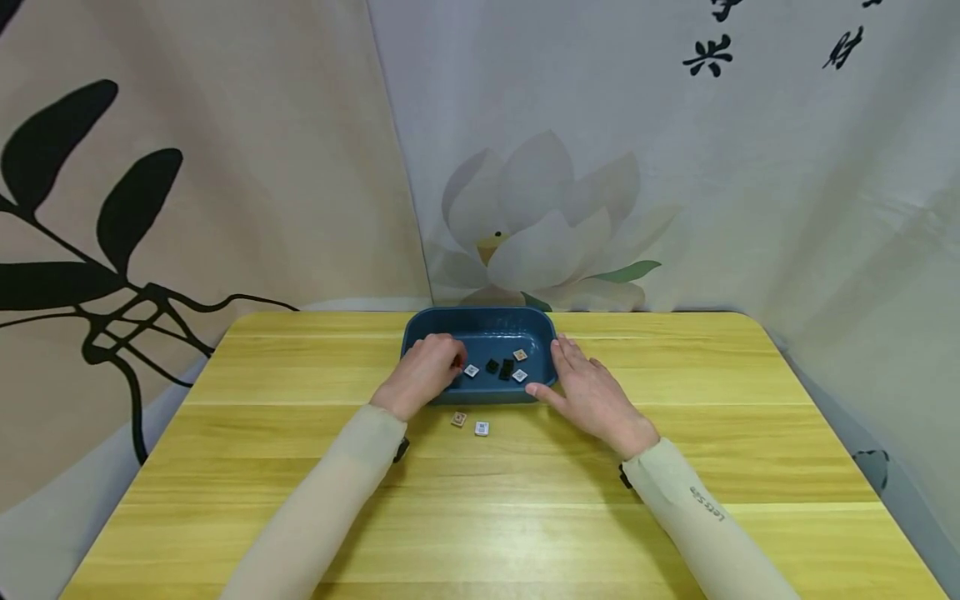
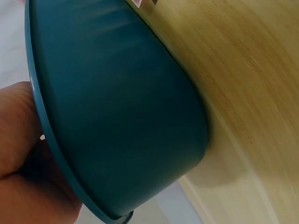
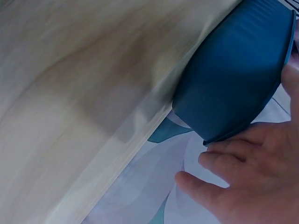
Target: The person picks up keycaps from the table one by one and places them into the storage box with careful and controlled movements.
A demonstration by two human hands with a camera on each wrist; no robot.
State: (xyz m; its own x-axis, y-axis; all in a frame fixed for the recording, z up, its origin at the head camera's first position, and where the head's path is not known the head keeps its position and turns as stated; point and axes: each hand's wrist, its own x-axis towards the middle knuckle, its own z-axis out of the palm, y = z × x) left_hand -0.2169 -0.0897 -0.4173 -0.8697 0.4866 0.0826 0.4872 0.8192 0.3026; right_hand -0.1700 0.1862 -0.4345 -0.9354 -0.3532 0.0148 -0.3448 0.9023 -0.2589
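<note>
A blue tray [image 1: 480, 397] stands at the far edge of the table. My left hand [image 1: 422, 375] reaches over its left end, fingers curled down inside, a touch of red at the fingertips; I cannot tell whether they hold a small piece. In the left wrist view the tray's outer wall [image 2: 121, 112] hides the fingertips. Beside that hand, a white square tile [image 1: 471, 371] lies in the tray with black pieces [image 1: 506, 368], another white tile [image 1: 519, 376] and a tan tile [image 1: 521, 355]. My right hand [image 1: 588, 392] rests along the right rim, fingers straight, thumb by the front corner.
In front of the tray, a tan tile [image 1: 458, 419] and a white tile [image 1: 482, 428] lie on the wooden table [image 1: 480, 517]. Behind the table hangs a printed cloth [image 1: 547, 217] with a pale flower and dark leaves.
</note>
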